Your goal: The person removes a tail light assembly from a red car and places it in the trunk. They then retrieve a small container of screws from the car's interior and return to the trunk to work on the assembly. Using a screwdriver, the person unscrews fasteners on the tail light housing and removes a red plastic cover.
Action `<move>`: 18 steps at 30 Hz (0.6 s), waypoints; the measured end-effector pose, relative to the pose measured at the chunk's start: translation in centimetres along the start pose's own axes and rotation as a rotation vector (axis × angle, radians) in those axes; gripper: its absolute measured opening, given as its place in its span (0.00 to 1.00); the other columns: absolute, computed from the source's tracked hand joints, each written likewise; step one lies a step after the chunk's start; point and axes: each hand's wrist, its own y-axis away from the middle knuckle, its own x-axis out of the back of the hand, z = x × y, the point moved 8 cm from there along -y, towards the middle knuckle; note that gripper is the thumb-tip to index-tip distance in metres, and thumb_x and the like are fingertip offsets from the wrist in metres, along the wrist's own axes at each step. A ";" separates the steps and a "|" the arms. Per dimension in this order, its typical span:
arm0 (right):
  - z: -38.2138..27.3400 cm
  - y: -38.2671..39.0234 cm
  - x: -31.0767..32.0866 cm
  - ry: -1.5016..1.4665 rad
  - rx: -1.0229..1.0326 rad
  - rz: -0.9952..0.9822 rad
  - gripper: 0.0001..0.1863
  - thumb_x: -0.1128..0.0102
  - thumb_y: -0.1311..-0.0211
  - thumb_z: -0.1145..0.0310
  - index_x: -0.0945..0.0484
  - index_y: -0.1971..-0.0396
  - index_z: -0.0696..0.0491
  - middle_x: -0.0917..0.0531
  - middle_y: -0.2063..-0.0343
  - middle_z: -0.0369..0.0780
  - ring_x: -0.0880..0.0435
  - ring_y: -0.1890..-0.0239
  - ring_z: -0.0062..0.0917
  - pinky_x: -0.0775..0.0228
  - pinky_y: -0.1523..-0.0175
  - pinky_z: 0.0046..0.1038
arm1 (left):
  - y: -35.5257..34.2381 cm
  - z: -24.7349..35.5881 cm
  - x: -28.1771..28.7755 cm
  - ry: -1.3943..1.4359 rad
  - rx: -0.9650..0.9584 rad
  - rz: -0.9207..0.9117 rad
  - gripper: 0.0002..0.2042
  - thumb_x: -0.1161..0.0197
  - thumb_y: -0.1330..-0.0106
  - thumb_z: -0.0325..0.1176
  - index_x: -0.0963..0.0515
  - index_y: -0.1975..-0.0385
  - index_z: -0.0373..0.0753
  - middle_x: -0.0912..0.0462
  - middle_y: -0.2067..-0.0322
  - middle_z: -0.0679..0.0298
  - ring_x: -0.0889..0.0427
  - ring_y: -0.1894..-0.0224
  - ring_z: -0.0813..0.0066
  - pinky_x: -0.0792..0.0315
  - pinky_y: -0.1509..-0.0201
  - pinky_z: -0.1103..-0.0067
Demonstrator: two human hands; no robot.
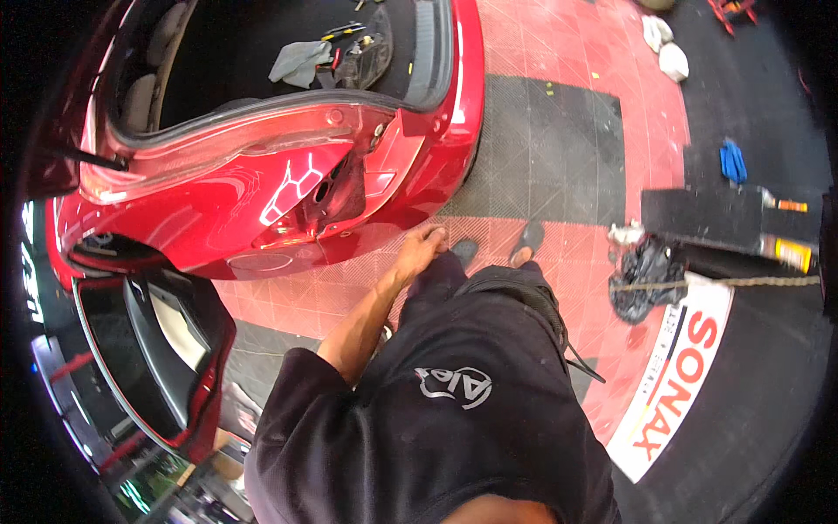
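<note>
My left hand (pixel 422 247) hangs low beside my left thigh, its fingers curled in. Whether anything lies inside them is hidden. Just beyond it is the rear corner of a red car (pixel 262 201), and no contact between hand and body panel can be made out. The tail-light recess (pixel 336 196) on that corner stands bare, with its openings exposed. Inside the open trunk are a grey cloth (pixel 302 64) and several small tools (pixel 343 33) by a clear plastic bag (pixel 367 59). My right hand is out of sight.
The car's door (pixel 148 349) stands open at left. On the right are a black plastic bag (pixel 646 278), a dark box-like piece (pixel 698 218), a rope (pixel 742 282), a white banner (pixel 672 380) and a blue cloth (pixel 733 162). Red and grey tiles (pixel 559 148) cover the floor.
</note>
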 end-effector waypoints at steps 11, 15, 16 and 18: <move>-32.2 -29.5 7.7 0.249 0.208 -0.161 0.22 0.35 0.27 0.52 0.18 0.53 0.59 0.17 0.73 0.37 0.19 0.73 0.20 0.26 0.68 0.25 | -0.8 5.8 -8.5 0.335 -0.074 0.322 0.20 0.44 0.20 0.43 0.22 0.39 0.34 0.13 0.49 0.60 0.15 0.58 0.76 0.22 0.54 0.77; -50.0 -32.2 -0.7 0.368 0.388 -0.222 0.21 0.37 0.26 0.54 0.18 0.50 0.58 0.21 0.72 0.31 0.25 0.75 0.15 0.34 0.72 0.20 | -1.7 9.6 -10.0 0.432 -0.121 0.385 0.20 0.44 0.19 0.42 0.23 0.37 0.35 0.14 0.47 0.58 0.14 0.56 0.75 0.21 0.52 0.77; -54.1 -30.6 -4.1 0.420 0.414 -0.243 0.22 0.37 0.26 0.54 0.18 0.47 0.58 0.20 0.70 0.32 0.24 0.73 0.15 0.32 0.70 0.20 | -2.1 10.2 -9.8 0.471 -0.146 0.400 0.21 0.44 0.19 0.42 0.24 0.37 0.34 0.14 0.46 0.56 0.14 0.56 0.74 0.21 0.51 0.77; -59.4 -30.6 -9.1 0.461 0.456 -0.294 0.27 0.37 0.27 0.53 0.20 0.41 0.61 0.15 0.61 0.38 0.21 0.68 0.17 0.27 0.62 0.22 | -3.6 12.2 -9.3 0.544 -0.199 0.428 0.21 0.44 0.19 0.42 0.25 0.36 0.33 0.14 0.46 0.54 0.14 0.55 0.73 0.21 0.50 0.77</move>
